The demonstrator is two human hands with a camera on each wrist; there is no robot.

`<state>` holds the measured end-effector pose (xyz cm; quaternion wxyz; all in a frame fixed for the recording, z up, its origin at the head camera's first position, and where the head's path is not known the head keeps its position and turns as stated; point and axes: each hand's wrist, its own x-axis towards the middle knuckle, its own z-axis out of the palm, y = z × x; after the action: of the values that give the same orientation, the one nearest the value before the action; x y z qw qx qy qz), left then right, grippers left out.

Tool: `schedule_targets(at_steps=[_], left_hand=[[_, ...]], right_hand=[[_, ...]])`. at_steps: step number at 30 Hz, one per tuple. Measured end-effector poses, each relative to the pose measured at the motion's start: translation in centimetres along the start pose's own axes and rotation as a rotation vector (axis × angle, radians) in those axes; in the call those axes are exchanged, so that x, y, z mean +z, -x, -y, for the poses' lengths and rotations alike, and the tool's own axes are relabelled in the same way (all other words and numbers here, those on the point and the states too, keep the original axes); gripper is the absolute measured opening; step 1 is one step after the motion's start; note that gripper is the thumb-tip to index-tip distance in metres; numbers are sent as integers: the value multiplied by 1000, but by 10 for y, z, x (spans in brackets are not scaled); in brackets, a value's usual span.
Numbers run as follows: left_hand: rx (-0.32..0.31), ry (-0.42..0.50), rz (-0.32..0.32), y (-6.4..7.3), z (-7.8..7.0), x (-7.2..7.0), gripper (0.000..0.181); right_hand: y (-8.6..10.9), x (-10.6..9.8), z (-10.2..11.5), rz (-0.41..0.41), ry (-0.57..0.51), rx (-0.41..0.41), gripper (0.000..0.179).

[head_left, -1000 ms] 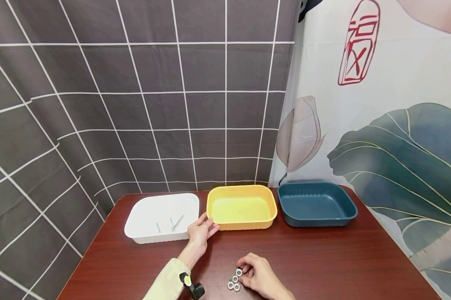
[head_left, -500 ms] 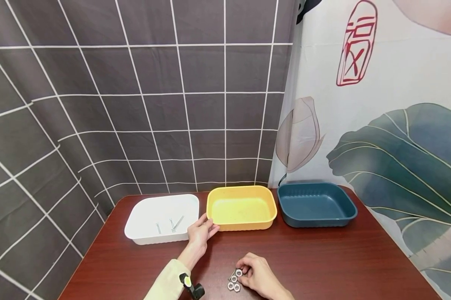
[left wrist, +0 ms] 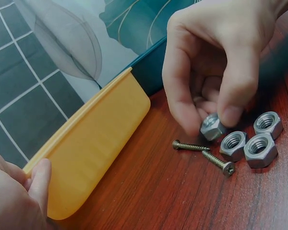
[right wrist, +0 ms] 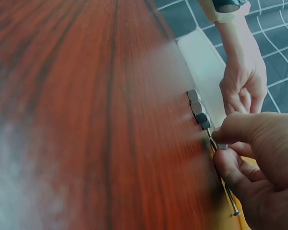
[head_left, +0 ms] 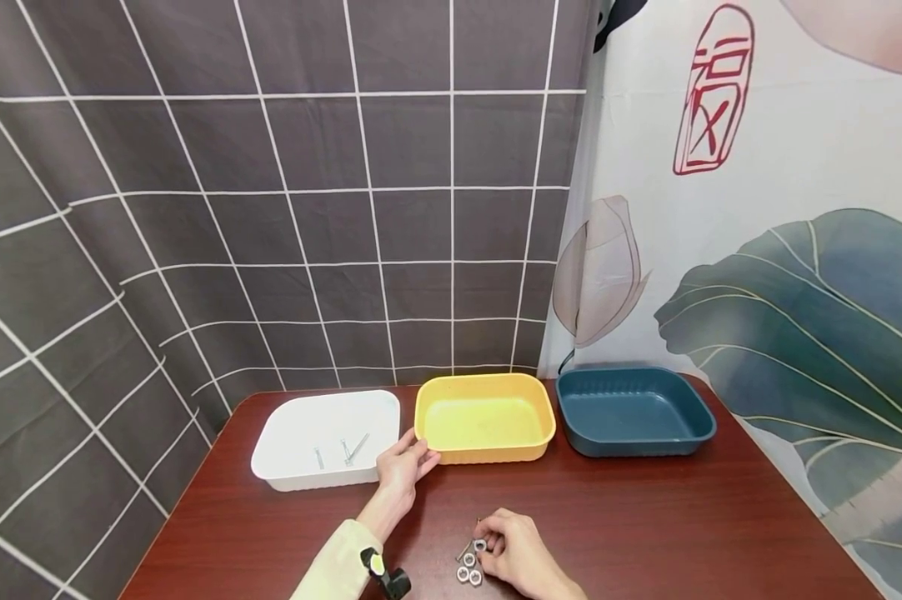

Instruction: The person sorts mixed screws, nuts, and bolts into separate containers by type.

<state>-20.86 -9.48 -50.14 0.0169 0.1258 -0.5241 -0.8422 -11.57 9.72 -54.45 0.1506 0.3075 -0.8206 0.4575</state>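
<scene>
My left hand [head_left: 398, 471] grips the near left corner of a yellow tray [head_left: 488, 455], thumb against its outer wall in the left wrist view. Over the tabletop, my right hand [head_left: 518, 550] pinches a hex nut [left wrist: 212, 127] between thumb and finger; the nut is tilted. Close beside it lie three more nuts, among them a nut [left wrist: 233, 145] nearest the fingers and a nut [left wrist: 268, 124] farther out. Two brass-coloured screws, a screw [left wrist: 188, 145] and a second screw [left wrist: 219, 163], lie by the nuts, their tips close together.
Left of the yellow tray stands a white tray [head_left: 293, 421] with several screws [head_left: 353, 450] in it. A dark blue tray [head_left: 634, 446] stands to the right. All three are along the back of the reddish-brown table [head_left: 646, 533], before a curtain [head_left: 413, 225].
The nut at my right fingertips, lying flat before, is now tilted in their pinch. My left hand stays on the yellow tray, and the trays have not moved.
</scene>
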Motion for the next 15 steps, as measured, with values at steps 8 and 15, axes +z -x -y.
schedule_targets(at_steps=[8,15], left_hand=[[-5,9,-3,-3,-3,2,50],[-21,3,-4,-1,-2,1,50]], right_hand=[[-11,-19,5,-73,-82,116,27],[-31,-40,0,-134,-70,172,28]])
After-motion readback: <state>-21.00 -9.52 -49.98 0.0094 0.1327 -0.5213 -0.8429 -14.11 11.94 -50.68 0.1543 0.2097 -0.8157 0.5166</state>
